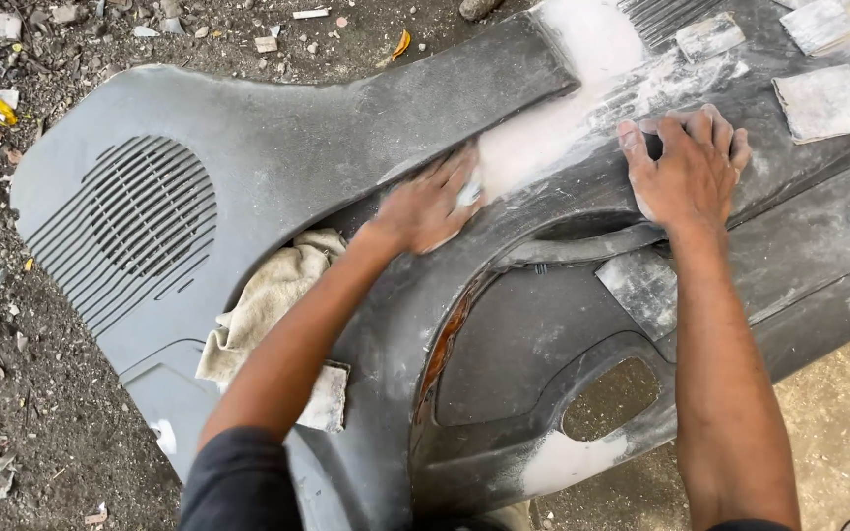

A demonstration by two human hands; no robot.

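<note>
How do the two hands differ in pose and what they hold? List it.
The left hand is blurred and grips a small pale piece against the white sanded patch; the right hand looks sharp and holds nothing, fingers spread flat. Both rest on the grey door panel and are dusty.

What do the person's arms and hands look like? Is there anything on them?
Both arms are bare from above the elbow down. A dark grey short sleeve covers the left upper arm. No gloves, watch or rings show. The left hand and right hand are dusted with pale grey powder, thickest on the fingers.
</note>
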